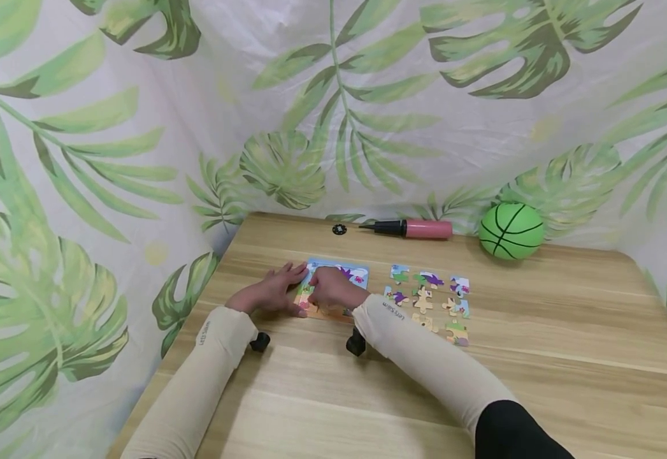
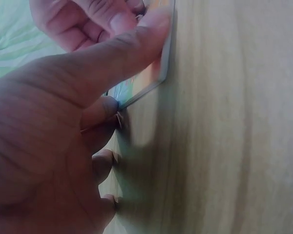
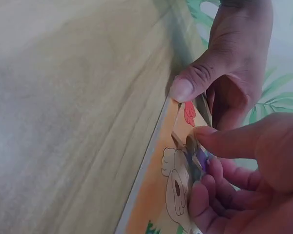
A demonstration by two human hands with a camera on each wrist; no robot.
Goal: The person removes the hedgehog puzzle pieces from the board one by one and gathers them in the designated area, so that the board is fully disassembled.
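Note:
A jigsaw puzzle board point(image 1: 323, 262) with a blue top border and an orange lower border lies at the table's left part. My left hand point(image 1: 276, 290) rests spread along its left side. Its thumb point(image 2: 149, 29) presses on the board's corner, while the other fingers reach down beside the edge. Over the board, my right hand point(image 1: 336, 288) pinches a small puzzle piece point(image 3: 200, 160) with some purple on it, between thumb and curled fingers. The fingers partly cover that piece. Below it, the board's orange part point(image 3: 151, 195) shows a line drawing.
Several loose puzzle pieces point(image 1: 423, 299) lie in rows right of the board. Behind are a pink and black hand pump point(image 1: 427, 229), a small black disc point(image 1: 339, 229) and a green ball point(image 1: 511, 231). A leaf-patterned cloth point(image 1: 367, 127) hangs along the table's back edge.

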